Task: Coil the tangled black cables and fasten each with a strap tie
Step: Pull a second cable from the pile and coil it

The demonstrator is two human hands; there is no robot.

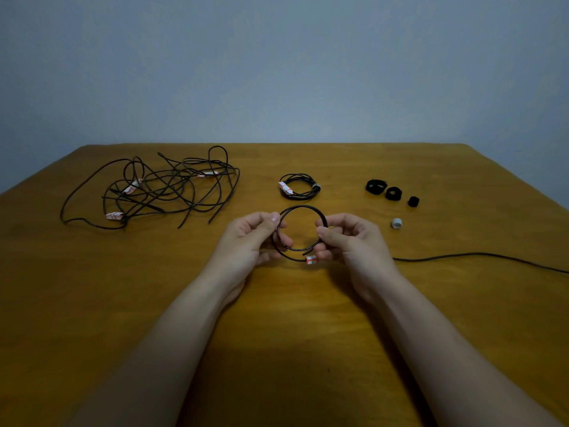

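Pinching the half-made coil from both sides, the person has the left hand closed thumb-to-forefinger on its left edge. The right hand is clamped the same way on its right edge, so the loop stands up off the table. There look to be about two turns in it, and a white-and-red label hangs at the bottom, touching the right hand's fingers.

From behind the right hand the loose tail of this same cable runs off to the right of the coil, slack on the table, and out of view.

Just behind the coil lies a finished coil, a tie round it and its own label showing. Behind and to the right of the half-made coil sit three black strap ties rolled up in a row, with a small pale ring nearer; I can't tell what that is. Well off to the left and behind, the tangle of remaining cables sprawls with several labels in it.

I'd say the second cable is being wound, and early on, given how much tail is left. Next the right hand needs to draw in tail and lay another turn of matching size while the left holds the turns pinched so they don't spring. A strap comes only after that.
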